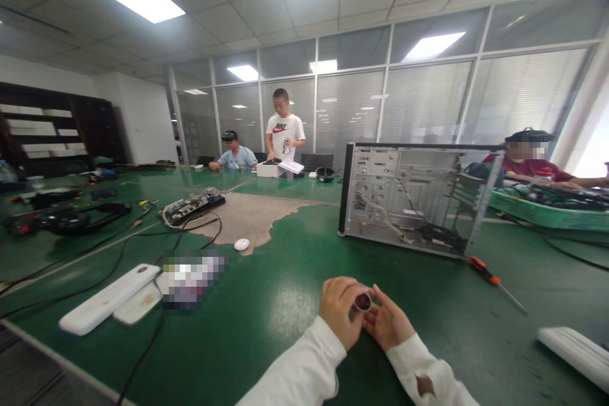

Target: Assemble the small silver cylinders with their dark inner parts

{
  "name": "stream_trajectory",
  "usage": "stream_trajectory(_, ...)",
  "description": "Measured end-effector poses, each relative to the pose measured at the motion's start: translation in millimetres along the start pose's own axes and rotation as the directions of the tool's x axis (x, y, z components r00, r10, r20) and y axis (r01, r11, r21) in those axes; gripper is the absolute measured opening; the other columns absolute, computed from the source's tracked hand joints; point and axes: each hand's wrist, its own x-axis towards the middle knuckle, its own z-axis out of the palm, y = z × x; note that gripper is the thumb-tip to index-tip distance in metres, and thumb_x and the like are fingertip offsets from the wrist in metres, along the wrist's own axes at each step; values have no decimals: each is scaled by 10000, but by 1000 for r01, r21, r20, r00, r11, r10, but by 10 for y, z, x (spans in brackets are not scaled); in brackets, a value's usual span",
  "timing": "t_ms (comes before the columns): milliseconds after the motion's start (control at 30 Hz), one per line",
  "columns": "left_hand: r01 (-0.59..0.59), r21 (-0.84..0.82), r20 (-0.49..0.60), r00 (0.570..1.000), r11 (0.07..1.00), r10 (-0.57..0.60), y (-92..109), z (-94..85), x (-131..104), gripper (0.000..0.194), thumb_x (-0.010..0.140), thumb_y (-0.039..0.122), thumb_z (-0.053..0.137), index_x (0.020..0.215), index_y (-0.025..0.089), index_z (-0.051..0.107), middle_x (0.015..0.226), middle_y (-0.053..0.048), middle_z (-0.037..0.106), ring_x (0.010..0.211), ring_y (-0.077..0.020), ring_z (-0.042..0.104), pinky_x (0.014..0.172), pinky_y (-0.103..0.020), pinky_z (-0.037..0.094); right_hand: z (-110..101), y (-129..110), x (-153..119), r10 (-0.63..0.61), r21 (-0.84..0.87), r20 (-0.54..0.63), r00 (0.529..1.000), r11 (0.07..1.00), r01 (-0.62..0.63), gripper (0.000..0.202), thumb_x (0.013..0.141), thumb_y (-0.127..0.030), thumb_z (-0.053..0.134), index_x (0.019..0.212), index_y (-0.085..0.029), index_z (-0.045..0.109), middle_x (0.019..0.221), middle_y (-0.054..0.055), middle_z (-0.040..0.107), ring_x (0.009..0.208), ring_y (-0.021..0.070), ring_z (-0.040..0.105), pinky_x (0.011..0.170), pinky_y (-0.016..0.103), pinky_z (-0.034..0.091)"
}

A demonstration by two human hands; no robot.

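A small round object [363, 302] with a silver rim and a dark reddish centre sits between my hands, low over the table; its kind I cannot make out. My left hand [339, 309] wraps its fingers around the object from the left. From the right, the bent fingers and thumb of my right hand [387, 322] grip its other side. Beyond them an opened computer case [404, 200] stands upright with its bare metal inside and loose cables showing. A screwdriver [490, 276] with an orange and black handle lies to the right of my hands.
The green tabletop [266, 342] has a worn patch [252, 216]. A circuit board assembly [193, 206], a white disc [242, 245], a long white case [111, 298] and black cables lie left. A green basket [547, 209] of cables stands right. Several people work around the table.
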Motion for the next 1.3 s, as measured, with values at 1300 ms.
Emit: stream_trajectory(1300, 375, -241, 162, 925, 895, -343, -35, 112, -67, 276, 649, 249, 526, 906, 159, 486, 891, -54, 525, 870, -188, 471, 788, -341, 367, -73, -46, 18, -189, -21, 27, 982, 982, 189, 293, 574, -267, 656, 854, -208, 592, 749, 37, 654, 712, 196, 608, 532, 259, 461)
